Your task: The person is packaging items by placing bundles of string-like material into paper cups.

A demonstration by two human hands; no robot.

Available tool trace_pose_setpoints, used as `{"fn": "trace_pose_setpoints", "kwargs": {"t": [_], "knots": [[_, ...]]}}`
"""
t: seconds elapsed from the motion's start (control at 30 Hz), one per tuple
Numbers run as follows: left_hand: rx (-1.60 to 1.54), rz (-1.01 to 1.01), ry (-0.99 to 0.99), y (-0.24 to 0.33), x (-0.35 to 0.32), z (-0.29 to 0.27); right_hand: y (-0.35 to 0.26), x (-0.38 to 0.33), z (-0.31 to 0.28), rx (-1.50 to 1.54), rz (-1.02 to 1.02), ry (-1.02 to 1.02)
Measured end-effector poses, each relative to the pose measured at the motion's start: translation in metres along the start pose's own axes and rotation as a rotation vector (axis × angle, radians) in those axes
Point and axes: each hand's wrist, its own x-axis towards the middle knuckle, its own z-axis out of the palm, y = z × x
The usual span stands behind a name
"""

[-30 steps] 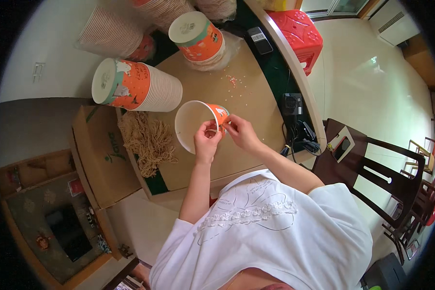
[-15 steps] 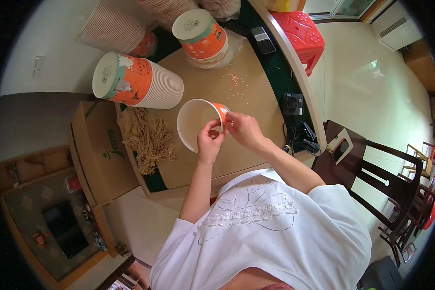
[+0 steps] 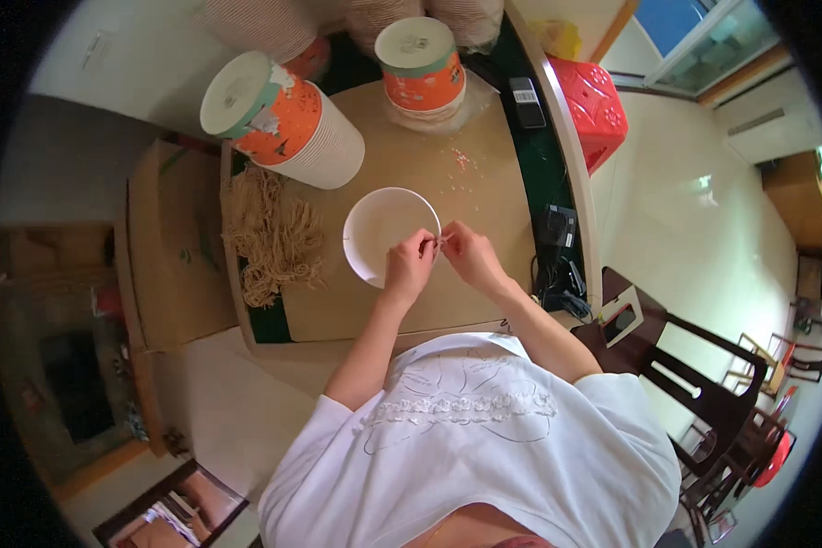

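Room: a tiled, pale floor [image 3: 703, 228], a dark wooden chair [image 3: 694, 384] at the right, a red plastic stool [image 3: 598, 105] beyond the table end.
Surface: a tan surface [image 3: 484, 183] with a dark green edge, seen from above; small pink crumbs lie scattered on it near the far end.
Bowl: a white paper bowl [image 3: 379, 228] stands open side up near the middle of the surface, its inside bare white.
Left hand: the left hand [image 3: 409, 265] lies over the bowl's near right rim, fingers [image 3: 422, 242] curled and pinched together at the rim edge.
Right hand: the right hand [image 3: 470, 256] is just beside the bowl, outside its right rim, fingers [image 3: 447, 236] pinched; the two sets of fingertips meet at the rim. Whether something small is nipped between them cannot be told.
Stacks: a tilted stack of orange and white bowls [image 3: 288, 119] lies left of the bowl, an upright stack [image 3: 420, 64] stands farther off.
Noodles: a heap of tan dried noodles [image 3: 269, 233] lies left of the bowl, well apart from both hands.
Carton: a cardboard box [image 3: 164, 247] stands beside the surface at the left.
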Motion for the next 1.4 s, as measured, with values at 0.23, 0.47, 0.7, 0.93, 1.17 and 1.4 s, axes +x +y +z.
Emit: {"fn": "trace_pose_setpoints", "kwargs": {"t": [0.23, 0.47, 0.7, 0.93, 1.17, 1.4], "knots": [[-0.455, -0.199, 0.019, -0.032, -0.003, 0.015, 0.008, -0.044, 0.01, 0.836, 0.441, -0.216], [-0.689, -0.307, -0.187, -0.062, 0.003, 0.024, -0.065, -0.031, -0.002, 0.386, -0.007, -0.482], [-0.854, -0.548, -0.476, -0.034, 0.013, -0.004, -0.043, 0.036, -0.026, -0.476, -0.168, -0.23], [-0.967, -0.35, -0.263, -0.038, 0.007, 0.016, -0.035, 0.032, -0.022, -0.579, -0.132, -0.324], [-0.563, -0.019, -0.101, -0.036, -0.007, 0.026, -0.009, 0.041, -0.022, -0.116, 0.068, -0.183], [-0.558, -0.078, 0.009, -0.03, -0.006, 0.028, -0.027, 0.035, -0.018, -0.239, -0.066, -0.258]]}}
